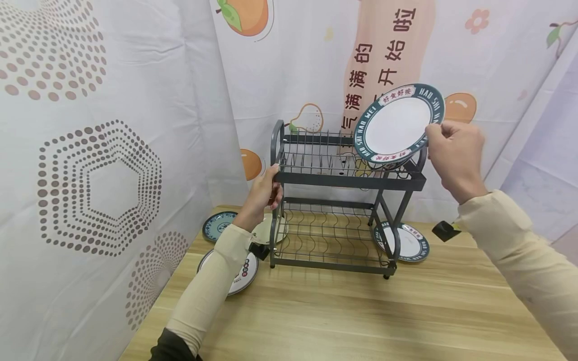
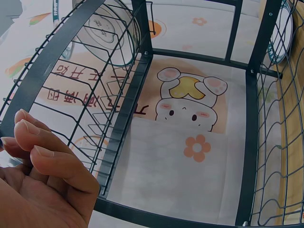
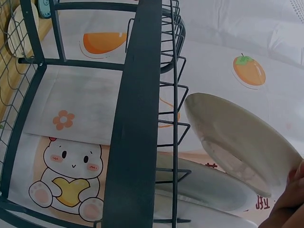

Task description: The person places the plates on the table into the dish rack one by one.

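Note:
My right hand (image 1: 458, 153) pinches the right rim of a white plate with a green lettered border (image 1: 397, 125), raised and tilted over the right end of the rack's upper tier. In the right wrist view that plate's pale underside (image 3: 237, 137) shows, and more plates (image 3: 209, 183) stand in the upper tier beneath it. My left hand (image 1: 263, 193) grips the left end of the dark two-tier dish rack (image 1: 347, 180) at upper-tier height. Its curled fingers (image 2: 61, 161) appear by the rail in the left wrist view.
Left of the rack, a blue-patterned plate (image 1: 219, 225), a cream plate (image 1: 262, 231) and a white printed plate (image 1: 241, 278) lie on the wooden table (image 1: 325, 316). Another green-rimmed plate (image 1: 413, 243) lies at the rack's right. Printed curtains (image 1: 316, 60) hang behind.

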`<state>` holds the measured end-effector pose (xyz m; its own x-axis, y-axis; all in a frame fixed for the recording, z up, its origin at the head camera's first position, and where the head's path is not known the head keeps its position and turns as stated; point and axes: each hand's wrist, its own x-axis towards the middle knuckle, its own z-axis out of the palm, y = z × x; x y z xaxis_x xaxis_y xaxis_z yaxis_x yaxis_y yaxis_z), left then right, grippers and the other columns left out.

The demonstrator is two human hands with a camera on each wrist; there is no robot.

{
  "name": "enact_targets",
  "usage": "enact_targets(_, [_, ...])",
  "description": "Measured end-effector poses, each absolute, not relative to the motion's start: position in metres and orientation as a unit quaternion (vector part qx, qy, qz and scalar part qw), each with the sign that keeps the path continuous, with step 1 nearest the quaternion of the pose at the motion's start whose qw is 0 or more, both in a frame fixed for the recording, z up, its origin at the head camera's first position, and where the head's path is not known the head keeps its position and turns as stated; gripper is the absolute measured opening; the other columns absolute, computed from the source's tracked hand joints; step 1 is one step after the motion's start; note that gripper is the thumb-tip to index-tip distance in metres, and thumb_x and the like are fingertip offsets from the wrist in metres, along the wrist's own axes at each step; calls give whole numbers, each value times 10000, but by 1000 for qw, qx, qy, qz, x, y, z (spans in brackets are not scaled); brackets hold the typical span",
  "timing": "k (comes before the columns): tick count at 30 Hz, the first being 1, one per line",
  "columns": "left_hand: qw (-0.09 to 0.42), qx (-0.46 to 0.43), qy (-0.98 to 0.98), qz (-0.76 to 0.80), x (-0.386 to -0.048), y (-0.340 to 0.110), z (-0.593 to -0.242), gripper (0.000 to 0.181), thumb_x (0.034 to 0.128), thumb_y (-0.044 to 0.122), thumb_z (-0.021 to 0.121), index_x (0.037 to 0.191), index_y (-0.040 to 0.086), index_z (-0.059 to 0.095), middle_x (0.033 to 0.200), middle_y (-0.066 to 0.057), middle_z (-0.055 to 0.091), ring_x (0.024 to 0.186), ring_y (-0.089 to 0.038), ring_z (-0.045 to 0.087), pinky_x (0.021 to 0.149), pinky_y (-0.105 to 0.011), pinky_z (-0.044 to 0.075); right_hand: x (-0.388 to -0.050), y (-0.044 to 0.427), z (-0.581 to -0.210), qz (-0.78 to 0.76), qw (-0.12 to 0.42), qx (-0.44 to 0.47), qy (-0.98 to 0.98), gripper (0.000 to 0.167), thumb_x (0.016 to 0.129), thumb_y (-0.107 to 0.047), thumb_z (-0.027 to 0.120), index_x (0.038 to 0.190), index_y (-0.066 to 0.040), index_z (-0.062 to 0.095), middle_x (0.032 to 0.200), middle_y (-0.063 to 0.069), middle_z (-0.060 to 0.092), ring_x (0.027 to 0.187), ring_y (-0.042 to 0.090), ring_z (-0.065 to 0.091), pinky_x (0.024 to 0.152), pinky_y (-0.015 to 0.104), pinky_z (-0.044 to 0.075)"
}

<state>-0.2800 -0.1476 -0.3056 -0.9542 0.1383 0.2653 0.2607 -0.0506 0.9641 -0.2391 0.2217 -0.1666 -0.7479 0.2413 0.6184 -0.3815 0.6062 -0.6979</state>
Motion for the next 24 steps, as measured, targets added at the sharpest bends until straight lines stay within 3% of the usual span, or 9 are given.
enact_targets(7, [47, -144, -686, -712, -280, -147, -306, 647, 1020, 653, 456, 665, 115, 399, 561, -25, 506, 402, -143, 412, 433, -264, 342, -250, 217, -166, 382, 380, 39, -842, 435, 948, -182, 487, 554, -3, 447, 414, -33, 369, 319, 87, 319, 306, 239, 228])
enact_targets(13, [43, -145, -685, -712, -280, -146, -307, 652, 1017, 661, 455, 673, 111, 392, 564, -26, 505, 407, -146, 410, 434, -257, 344, -260, 214, -167, 334, 410, 41, -848, 464, 950, -202, 485, 519, -31, 476, 444, -30, 397, 552, 203, 384, 582, 288, 276])
enact_targets(17, [43, -147, -685, -712, -281, -147, -308, 656, 1009, 673, 458, 684, 107, 396, 565, -28, 505, 406, -143, 415, 439, -269, 340, -265, 209, -171, 301, 434, 56, -847, 484, 953, -186, 482, 489, -48, 477, 452, 7, 417, 597, 246, 399, 666, 301, 262])
enact_targets(24, [45, -144, -683, -714, -281, -147, -307, 643, 1018, 652, 457, 675, 112, 399, 558, -25, 508, 396, -138, 413, 434, -285, 333, -271, 194, -177, 238, 457, 86, -853, 468, 945, -153, 477, 484, -79, 441, 444, 42, 400, 528, 296, 376, 546, 388, 261])
